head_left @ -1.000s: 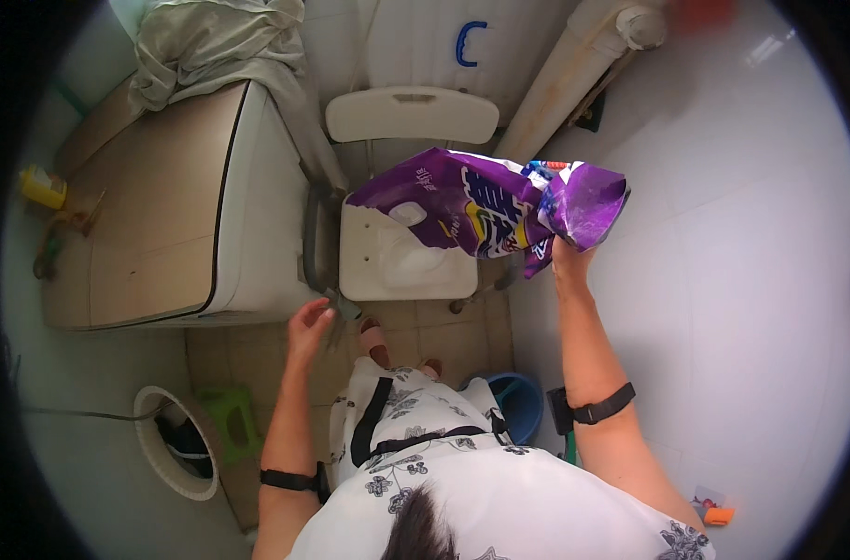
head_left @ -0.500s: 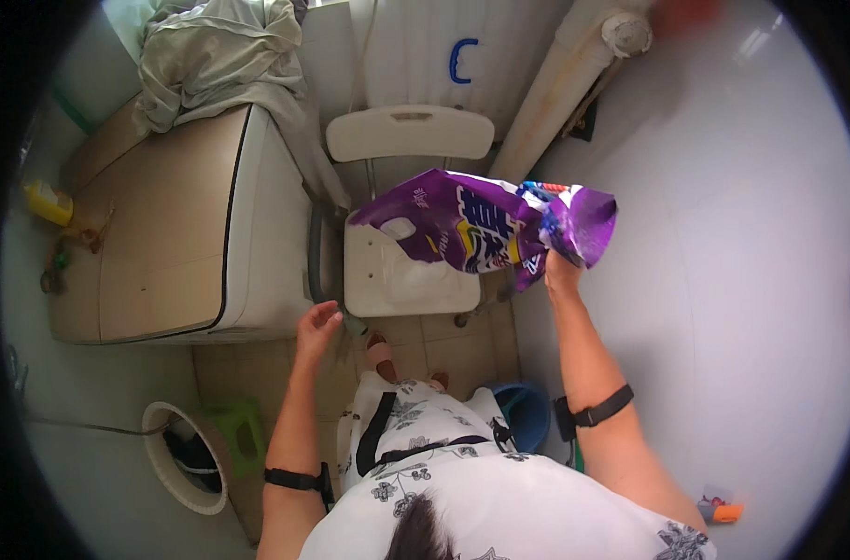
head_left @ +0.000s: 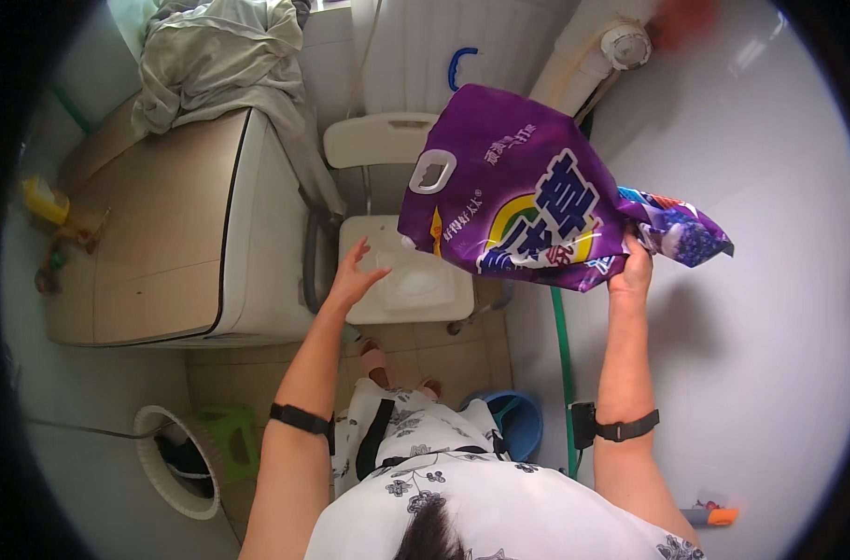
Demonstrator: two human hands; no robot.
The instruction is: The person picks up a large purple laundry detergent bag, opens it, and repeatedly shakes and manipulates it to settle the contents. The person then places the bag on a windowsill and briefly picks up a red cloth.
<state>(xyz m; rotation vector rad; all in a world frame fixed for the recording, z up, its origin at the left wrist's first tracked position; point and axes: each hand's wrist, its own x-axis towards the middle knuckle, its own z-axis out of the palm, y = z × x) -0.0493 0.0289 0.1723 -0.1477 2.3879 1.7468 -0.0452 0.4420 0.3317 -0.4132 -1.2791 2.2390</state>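
Two hands (head_left: 353,282) (head_left: 633,270), one bag (head_left: 513,182), one chair (head_left: 443,306)

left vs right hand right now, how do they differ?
- Hold: the right hand grips the purple bag where it bunches up; the left hand holds nothing.
- Fingers: the left hand's are spread, thumb apart; the right hand's close on the bag.
Shared: both are bare, and each arm wears a black strap.

Blurred red shape (head_left: 686,23), chair (head_left: 411,289) partly hidden behind purple bag (head_left: 504,191)
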